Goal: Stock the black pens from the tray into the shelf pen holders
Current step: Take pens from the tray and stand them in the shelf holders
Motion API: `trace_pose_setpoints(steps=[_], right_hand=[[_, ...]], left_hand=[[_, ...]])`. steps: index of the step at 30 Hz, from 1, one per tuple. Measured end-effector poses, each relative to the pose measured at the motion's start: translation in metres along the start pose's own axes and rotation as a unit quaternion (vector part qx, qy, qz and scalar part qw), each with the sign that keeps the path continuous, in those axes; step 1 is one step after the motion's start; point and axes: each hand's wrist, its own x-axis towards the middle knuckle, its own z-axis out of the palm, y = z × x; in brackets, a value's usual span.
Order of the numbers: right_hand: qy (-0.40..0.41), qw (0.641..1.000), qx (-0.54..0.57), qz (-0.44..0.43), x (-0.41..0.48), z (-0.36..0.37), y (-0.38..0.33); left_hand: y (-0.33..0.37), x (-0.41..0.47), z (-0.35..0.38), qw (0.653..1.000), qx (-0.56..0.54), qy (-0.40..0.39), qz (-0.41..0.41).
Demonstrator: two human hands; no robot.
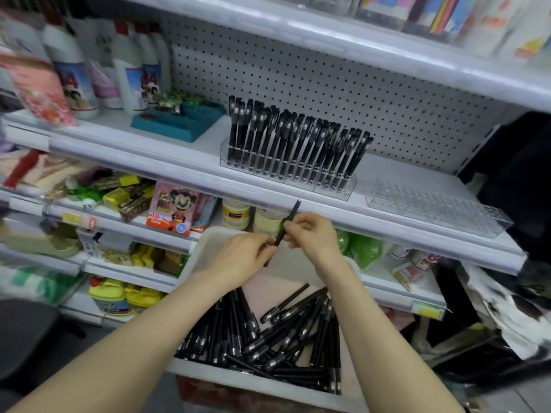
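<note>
A white tray (205,245) holds a heap of black pens (268,332) in its near half. Above the tray's far end, both hands hold one black pen (293,213) that tilts up to the right. My left hand (241,257) pinches its lower part and my right hand (310,234) pinches its middle. On the shelf above stands a clear pen holder (286,171) filled with upright black pens. An empty clear pen holder (432,207) sits to its right.
A teal display tray (179,120) and white bottles (134,70) stand at the shelf's left. The shelf's front rail (208,180) runs just above my hands. Lower shelves carry packaged goods. Dark clutter fills the right side.
</note>
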Motion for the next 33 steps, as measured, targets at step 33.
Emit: trace_pose_setpoints(steps=[33], right_hand=[[0.232,0.932,-0.167,-0.224,0.098,-0.01,-0.101]], left_hand=[[-0.024,0.108,-0.064,0.957,0.241,0.138,0.089]])
